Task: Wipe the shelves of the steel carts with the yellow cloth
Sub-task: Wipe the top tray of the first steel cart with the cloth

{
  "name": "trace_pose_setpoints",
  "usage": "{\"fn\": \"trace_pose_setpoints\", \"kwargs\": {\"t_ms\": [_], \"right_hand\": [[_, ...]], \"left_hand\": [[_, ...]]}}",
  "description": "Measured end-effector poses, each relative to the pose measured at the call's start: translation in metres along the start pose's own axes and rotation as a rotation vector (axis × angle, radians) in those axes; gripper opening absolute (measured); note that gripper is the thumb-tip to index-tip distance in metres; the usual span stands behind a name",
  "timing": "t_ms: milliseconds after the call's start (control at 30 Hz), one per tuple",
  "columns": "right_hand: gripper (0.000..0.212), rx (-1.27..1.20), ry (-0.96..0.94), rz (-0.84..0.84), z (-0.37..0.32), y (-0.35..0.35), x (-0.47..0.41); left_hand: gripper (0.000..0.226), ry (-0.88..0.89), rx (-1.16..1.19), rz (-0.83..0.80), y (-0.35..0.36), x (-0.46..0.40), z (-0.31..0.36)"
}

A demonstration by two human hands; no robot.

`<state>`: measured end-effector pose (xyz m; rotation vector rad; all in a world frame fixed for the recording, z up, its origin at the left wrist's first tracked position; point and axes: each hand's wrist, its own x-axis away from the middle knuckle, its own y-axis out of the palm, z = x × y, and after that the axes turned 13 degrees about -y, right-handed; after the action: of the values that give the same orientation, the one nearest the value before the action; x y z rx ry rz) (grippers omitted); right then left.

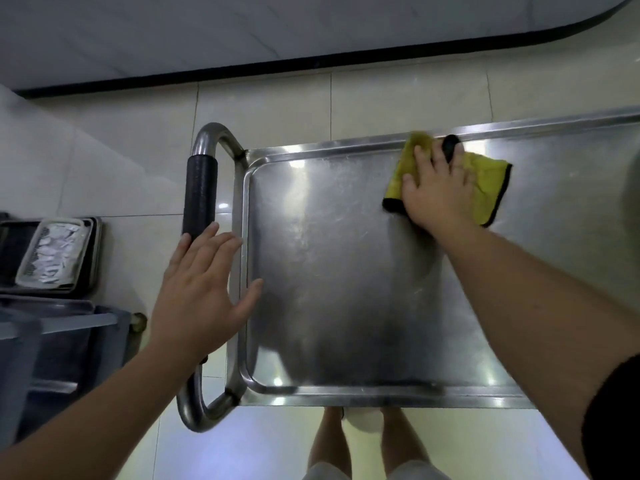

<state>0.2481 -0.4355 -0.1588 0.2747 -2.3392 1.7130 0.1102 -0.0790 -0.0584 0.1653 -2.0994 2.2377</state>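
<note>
A right hand (438, 188) presses flat, fingers spread, on the yellow cloth (485, 181) at the far edge of the steel cart's top shelf (329, 271); the left hand (201, 289) hovers open, fingers wide, beside the handle (200, 195); unsteadied, the cart could roll under the wiping push.

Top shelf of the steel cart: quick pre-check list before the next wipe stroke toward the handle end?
1. Yellow cloth flat on the top shelf: ok.
2. Right hand pressing on the cloth, fingers spread: ok.
3. Stroke path toward the handle free of objects: ok.
4. Left hand steadying the cart: not ok, it hovers open by the handle, gripping nothing.
5. Wheels locked: cannot tell, hidden under the shelf.
</note>
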Motion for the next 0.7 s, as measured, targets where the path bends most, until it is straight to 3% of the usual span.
{"fn": "trace_pose_setpoints", "kwargs": {"t_ms": [200,367,533,700], "right_hand": [[0.064,0.044,-0.297,-0.112,-0.164,0.045,-0.017],[0.061,0.143,-0.569,-0.170,-0.208,0.059,-0.027],[0.062,0.117,-0.490,-0.045,-0.125,0.043,-0.020],[0.066,0.074,-0.013,0.104,0.035,-0.003,0.004]], "left_hand": [[0.065,0.013,0.017,0.026,-0.001,0.000,-0.001],[0.062,0.001,-0.005,0.023,0.001,0.000,-0.002],[0.058,0.006,0.030,0.025,0.002,0.000,-0.003],[0.057,0.010,0.051,0.008,-0.001,0.000,-0.003]]}}
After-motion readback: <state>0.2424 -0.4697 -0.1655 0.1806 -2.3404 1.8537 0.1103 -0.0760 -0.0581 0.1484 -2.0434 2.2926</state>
